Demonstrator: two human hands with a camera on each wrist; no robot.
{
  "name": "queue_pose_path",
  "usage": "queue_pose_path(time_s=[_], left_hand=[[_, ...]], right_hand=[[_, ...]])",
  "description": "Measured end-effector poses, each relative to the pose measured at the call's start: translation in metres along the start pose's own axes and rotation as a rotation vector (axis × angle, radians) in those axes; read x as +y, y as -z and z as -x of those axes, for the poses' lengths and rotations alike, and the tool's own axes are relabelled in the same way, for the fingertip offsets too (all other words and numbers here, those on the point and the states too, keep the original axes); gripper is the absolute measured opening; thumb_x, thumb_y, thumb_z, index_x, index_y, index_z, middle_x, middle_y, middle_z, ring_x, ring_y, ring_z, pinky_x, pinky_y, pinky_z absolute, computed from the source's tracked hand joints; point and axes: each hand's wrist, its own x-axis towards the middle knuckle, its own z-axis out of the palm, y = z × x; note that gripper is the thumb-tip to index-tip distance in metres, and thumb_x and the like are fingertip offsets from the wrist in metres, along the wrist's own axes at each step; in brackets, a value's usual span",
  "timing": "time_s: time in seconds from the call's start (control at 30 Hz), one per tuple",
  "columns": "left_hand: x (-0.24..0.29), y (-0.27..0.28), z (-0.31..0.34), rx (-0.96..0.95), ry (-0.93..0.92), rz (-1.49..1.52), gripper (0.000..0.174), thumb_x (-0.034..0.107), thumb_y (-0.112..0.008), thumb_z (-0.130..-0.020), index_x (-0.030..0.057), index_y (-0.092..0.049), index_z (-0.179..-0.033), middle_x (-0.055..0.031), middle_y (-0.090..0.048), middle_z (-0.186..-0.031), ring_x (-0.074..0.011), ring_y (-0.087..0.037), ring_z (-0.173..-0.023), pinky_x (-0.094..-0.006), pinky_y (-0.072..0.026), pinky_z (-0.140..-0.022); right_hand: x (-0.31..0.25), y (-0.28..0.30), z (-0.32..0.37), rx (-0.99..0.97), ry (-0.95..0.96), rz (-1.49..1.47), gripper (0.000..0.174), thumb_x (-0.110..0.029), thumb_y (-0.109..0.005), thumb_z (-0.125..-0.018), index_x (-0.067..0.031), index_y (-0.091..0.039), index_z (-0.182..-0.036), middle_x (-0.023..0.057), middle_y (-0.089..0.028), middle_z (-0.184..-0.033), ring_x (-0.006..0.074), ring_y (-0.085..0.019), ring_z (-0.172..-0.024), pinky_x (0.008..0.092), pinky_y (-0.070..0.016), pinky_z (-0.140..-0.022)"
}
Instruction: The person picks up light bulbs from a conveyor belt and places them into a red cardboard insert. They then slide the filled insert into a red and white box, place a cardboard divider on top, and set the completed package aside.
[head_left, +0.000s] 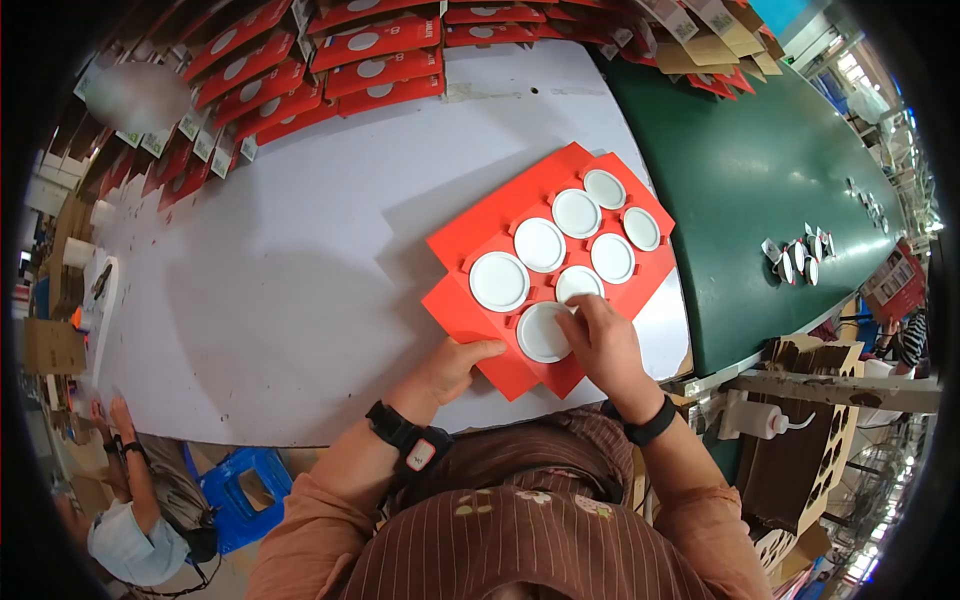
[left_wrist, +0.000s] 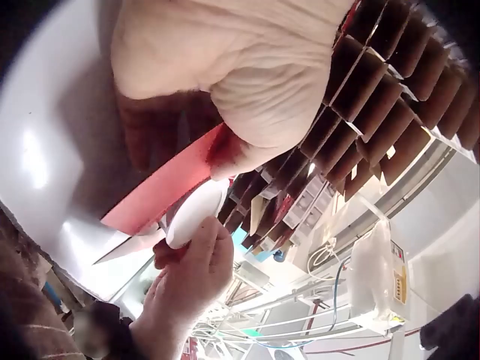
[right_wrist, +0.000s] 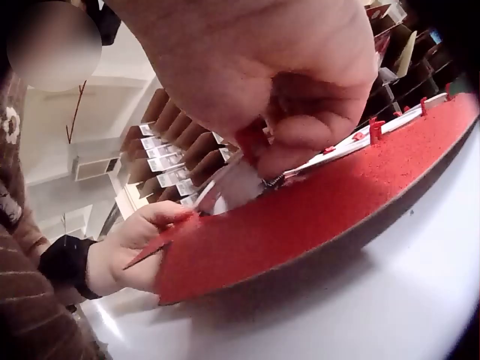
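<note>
A red cut-out card [head_left: 460,235] carries several round white discs, with small red tabs standing at their rims. My left hand [head_left: 445,370] grips the card's near left edge, thumb on top; in the left wrist view, the fingers of the left hand [left_wrist: 232,67] lie behind the red card [left_wrist: 161,191]. Bent over the right rim of the nearest white disc [head_left: 543,333] is my right hand [head_left: 610,350]. The right wrist view shows this right hand [right_wrist: 262,67] pinching a red tab [right_wrist: 253,142] between thumb and curled fingers. Its fingertips partly hide the disc behind.
Rows of red packages [head_left: 375,70] line the pale table's [head_left: 300,250] far side. A green surface [head_left: 730,180] adjoins on the right, with small items [head_left: 800,258] on it. A white bottle [head_left: 758,418] and cardboard sit lower right. Another person [head_left: 140,540] and a blue stool [head_left: 245,495] are lower left.
</note>
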Motion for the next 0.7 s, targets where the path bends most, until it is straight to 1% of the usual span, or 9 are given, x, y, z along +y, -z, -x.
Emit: queue_pose_path(time_s=[0.03, 0.1, 0.2, 0.33, 0.4, 0.43, 0.5, 0.6, 0.7], left_hand=[[-0.002, 0.003, 0.000, 0.002, 0.001, 0.002, 0.044, 0.003, -0.061, -0.081, 0.0048, -0.046, -0.122, -0.0061, -0.055, -0.118, -0.0181, -0.054, -0.107, -0.0337, -0.0461, -0.089], [-0.006, 0.008, -0.003, -0.026, 0.083, 0.108, 0.044, 0.002, -0.060, -0.081, 0.0050, -0.045, -0.123, -0.0065, -0.055, -0.118, -0.0185, -0.055, -0.107, -0.0340, -0.0466, -0.089], [-0.005, 0.000, -0.001, -0.063, 0.053, 0.181, 0.046, 0.000, -0.059, -0.081, 0.0051, -0.044, -0.124, -0.0072, -0.054, -0.118, -0.0198, -0.055, -0.106, -0.0358, -0.0474, -0.089], [-0.008, 0.001, -0.005, -0.062, 0.051, 0.211, 0.052, -0.006, -0.057, -0.077, 0.0050, -0.040, -0.126, -0.0091, -0.052, -0.120, -0.0238, -0.054, -0.108, -0.0406, -0.0481, -0.090], [-0.011, 0.002, -0.007, -0.038, 0.043, 0.240, 0.055, -0.007, -0.057, -0.077, 0.0058, -0.040, -0.127, -0.0091, -0.051, -0.122, -0.0237, -0.053, -0.110, -0.0408, -0.0476, -0.091], [-0.011, 0.003, -0.008, -0.039, 0.044, 0.238, 0.055, -0.007, -0.057, -0.077, 0.0058, -0.040, -0.127, -0.0091, -0.051, -0.122, -0.0237, -0.053, -0.110, -0.0408, -0.0476, -0.091], [-0.012, 0.002, -0.008, -0.024, 0.047, 0.265, 0.056, -0.008, -0.057, -0.076, 0.0061, -0.040, -0.127, -0.0090, -0.051, -0.122, -0.0240, -0.052, -0.111, -0.0414, -0.0471, -0.092], [-0.009, -0.001, -0.004, -0.040, 0.062, 0.273, 0.056, -0.008, -0.055, -0.077, 0.0067, -0.038, -0.129, -0.0095, -0.050, -0.124, -0.0246, -0.052, -0.113, -0.0421, -0.0467, -0.093], [-0.007, 0.001, -0.002, -0.060, 0.127, 0.299, 0.055, -0.007, -0.053, -0.079, 0.0069, -0.037, -0.130, -0.0097, -0.049, -0.126, -0.0257, -0.051, -0.114, -0.0429, -0.0462, -0.094]], right_hand=[[0.001, -0.001, 0.002, -0.002, 0.000, -0.001, 0.016, -0.011, -0.061, -0.086, 0.0014, -0.058, -0.096, 0.0154, -0.059, -0.071, 0.0279, -0.060, -0.062, 0.0345, -0.0471, -0.057], [0.004, -0.006, 0.005, -0.010, 0.049, 0.026, 0.013, -0.010, -0.058, -0.086, 0.0010, -0.057, -0.094, 0.0174, -0.059, -0.074, 0.0305, -0.061, -0.064, 0.0363, -0.0472, -0.056], [0.011, -0.013, 0.000, -0.008, 0.100, -0.025, 0.012, -0.010, -0.056, -0.087, 0.0007, -0.057, -0.094, 0.0181, -0.060, -0.073, 0.0336, -0.059, -0.062, 0.0379, -0.0465, -0.054], [0.011, -0.011, -0.005, -0.103, 0.023, -0.069, 0.013, -0.014, -0.055, -0.088, -0.0017, -0.054, -0.088, 0.0165, -0.060, -0.075, 0.0355, -0.059, -0.063, 0.0416, -0.0470, -0.055], [0.014, -0.017, -0.008, -0.080, 0.123, 0.156, 0.015, -0.017, -0.055, -0.088, -0.0027, -0.052, -0.085, 0.0138, -0.060, -0.069, 0.0337, -0.058, -0.057, 0.0411, -0.0454, -0.049], [0.014, -0.017, -0.008, -0.078, 0.122, 0.155, 0.015, -0.017, -0.055, -0.088, -0.0027, -0.052, -0.085, 0.0138, -0.060, -0.069, 0.0337, -0.058, -0.057, 0.0411, -0.0454, -0.049], [0.013, -0.018, -0.007, -0.097, 0.169, 0.363, 0.017, -0.020, -0.057, -0.087, -0.0043, -0.050, -0.086, 0.0116, -0.058, -0.061, 0.0300, -0.057, -0.049, 0.0393, -0.0433, -0.044], [0.010, -0.013, -0.008, -0.089, 0.114, 0.341, 0.018, -0.020, -0.058, -0.086, -0.0047, -0.049, -0.088, 0.0107, -0.056, -0.056, 0.0266, -0.055, -0.045, 0.0378, -0.0421, -0.041], [0.002, 0.003, 0.000, -0.084, 0.106, 0.375, 0.020, -0.020, -0.058, -0.086, -0.0039, -0.047, -0.090, 0.0107, -0.054, -0.054, 0.0267, -0.055, -0.045, 0.0380, -0.0422, -0.041]])
